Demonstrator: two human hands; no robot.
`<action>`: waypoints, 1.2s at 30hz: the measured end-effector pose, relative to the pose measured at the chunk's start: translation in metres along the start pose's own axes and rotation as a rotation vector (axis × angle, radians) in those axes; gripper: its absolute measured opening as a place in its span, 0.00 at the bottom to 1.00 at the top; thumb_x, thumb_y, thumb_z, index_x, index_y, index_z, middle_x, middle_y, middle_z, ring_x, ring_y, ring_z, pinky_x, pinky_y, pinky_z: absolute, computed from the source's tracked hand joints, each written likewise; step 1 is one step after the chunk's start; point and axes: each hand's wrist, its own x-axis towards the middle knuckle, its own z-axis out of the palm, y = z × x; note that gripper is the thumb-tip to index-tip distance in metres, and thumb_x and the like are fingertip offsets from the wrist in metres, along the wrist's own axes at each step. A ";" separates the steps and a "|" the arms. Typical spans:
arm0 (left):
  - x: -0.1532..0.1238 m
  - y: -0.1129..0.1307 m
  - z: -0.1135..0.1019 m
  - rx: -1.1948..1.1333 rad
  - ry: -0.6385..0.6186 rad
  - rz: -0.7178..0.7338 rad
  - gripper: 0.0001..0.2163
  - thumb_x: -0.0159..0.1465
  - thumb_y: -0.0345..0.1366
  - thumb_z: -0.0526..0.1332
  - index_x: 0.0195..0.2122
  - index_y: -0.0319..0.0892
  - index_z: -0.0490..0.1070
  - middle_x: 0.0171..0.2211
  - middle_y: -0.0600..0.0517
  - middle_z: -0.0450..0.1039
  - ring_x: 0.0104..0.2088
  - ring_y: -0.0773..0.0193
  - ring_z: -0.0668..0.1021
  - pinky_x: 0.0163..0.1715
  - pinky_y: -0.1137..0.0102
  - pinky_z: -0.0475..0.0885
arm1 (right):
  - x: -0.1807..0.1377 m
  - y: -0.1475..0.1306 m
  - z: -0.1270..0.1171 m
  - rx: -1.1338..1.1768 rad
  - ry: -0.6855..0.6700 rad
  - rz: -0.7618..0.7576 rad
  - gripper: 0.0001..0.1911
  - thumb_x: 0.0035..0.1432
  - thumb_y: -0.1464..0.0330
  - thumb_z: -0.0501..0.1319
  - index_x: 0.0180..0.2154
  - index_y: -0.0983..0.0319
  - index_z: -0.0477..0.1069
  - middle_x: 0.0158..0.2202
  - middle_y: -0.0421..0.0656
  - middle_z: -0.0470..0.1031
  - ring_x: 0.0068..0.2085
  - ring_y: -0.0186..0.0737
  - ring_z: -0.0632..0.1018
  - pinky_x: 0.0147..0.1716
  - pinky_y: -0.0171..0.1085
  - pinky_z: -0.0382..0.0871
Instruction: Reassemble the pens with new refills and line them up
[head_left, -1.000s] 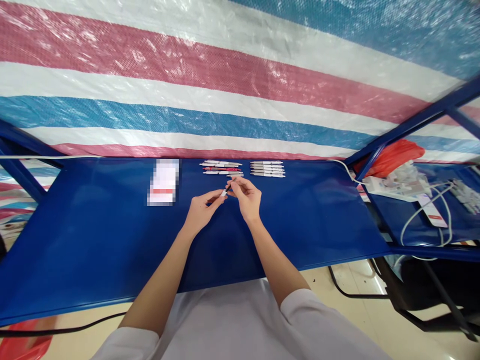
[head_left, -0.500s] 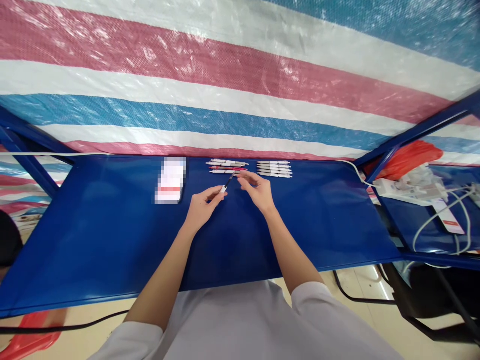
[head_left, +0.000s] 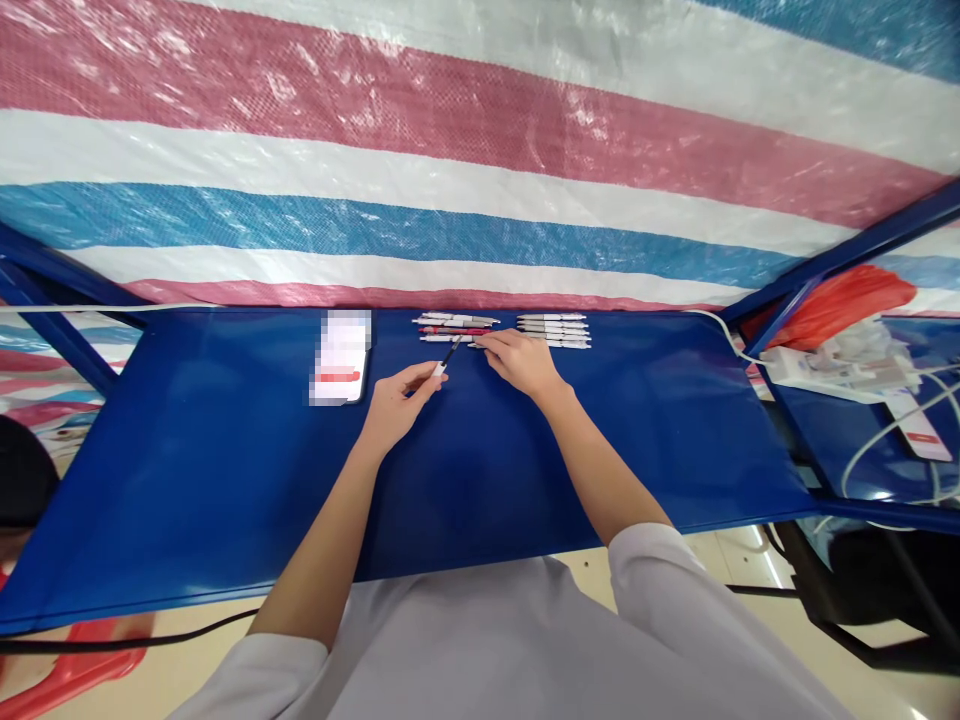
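Note:
My left hand (head_left: 396,402) is closed on a partly dismantled pen (head_left: 451,352). The pen's white end is pinched between thumb and fingers, and a thin dark refill sticks out towards the upper right. Just right of it, my right hand (head_left: 528,362) reaches palm down to the tabletop with its fingers together. A small light piece seems to be at those fingertips, too small to name. Beyond the hands lies a loose group of white, grey and red pens (head_left: 454,321). To its right, several white and grey pens (head_left: 556,325) are lined up side by side, partly behind my right hand.
A phone (head_left: 343,358) with a lit, blurred screen lies left on the blue table (head_left: 225,470). Striped plastic sheeting (head_left: 450,180) hangs behind. Blue frame bars stand at both sides. At right are a red bag (head_left: 847,305), white cables and another phone (head_left: 919,428).
My right hand has moved away from the pen's tip, down and right to the table by the pens. My left hand, still holding the pen, has shifted slightly left.

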 end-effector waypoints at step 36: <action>0.001 -0.001 0.007 -0.006 0.026 0.010 0.21 0.59 0.50 0.66 0.47 0.40 0.76 0.40 0.45 0.82 0.37 0.58 0.82 0.36 0.66 0.78 | 0.016 -0.026 -0.019 -0.123 -0.204 0.031 0.18 0.65 0.72 0.49 0.45 0.63 0.77 0.45 0.53 0.80 0.48 0.53 0.78 0.37 0.43 0.69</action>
